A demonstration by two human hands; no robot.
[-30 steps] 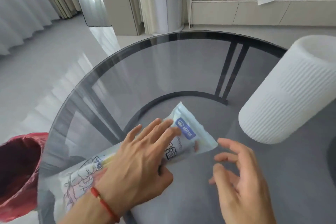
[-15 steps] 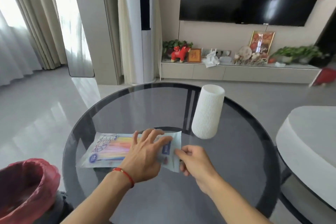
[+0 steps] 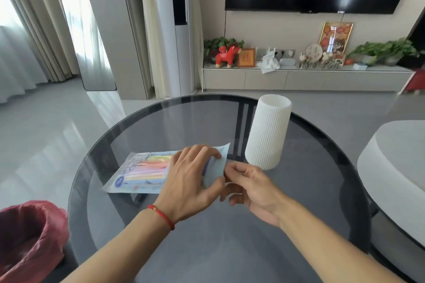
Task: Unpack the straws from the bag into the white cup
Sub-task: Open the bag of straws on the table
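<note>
A flat plastic bag [image 3: 140,173] of coloured straws lies on the round dark glass table [image 3: 207,248]. My left hand [image 3: 190,181], with a red string on the wrist, presses down on the bag's right half and grips it. My right hand [image 3: 250,187] pinches the bag's right end, whose corner is lifted and folded up. The tall ribbed white cup [image 3: 268,132] stands upright just right of the bag's end, beyond my right hand. The straws show through the bag's left half; the rest is hidden under my left hand.
A bin lined with a red bag [image 3: 27,239] stands at the lower left beside the table. A white rounded piece of furniture [image 3: 395,167] sits close on the right. A TV wall and low cabinet [image 3: 299,78] lie beyond.
The view has pulled back and risen from a close look at the bag. My right hand went from open beside the bag to pinching its right end, and the corner has lifted.
</note>
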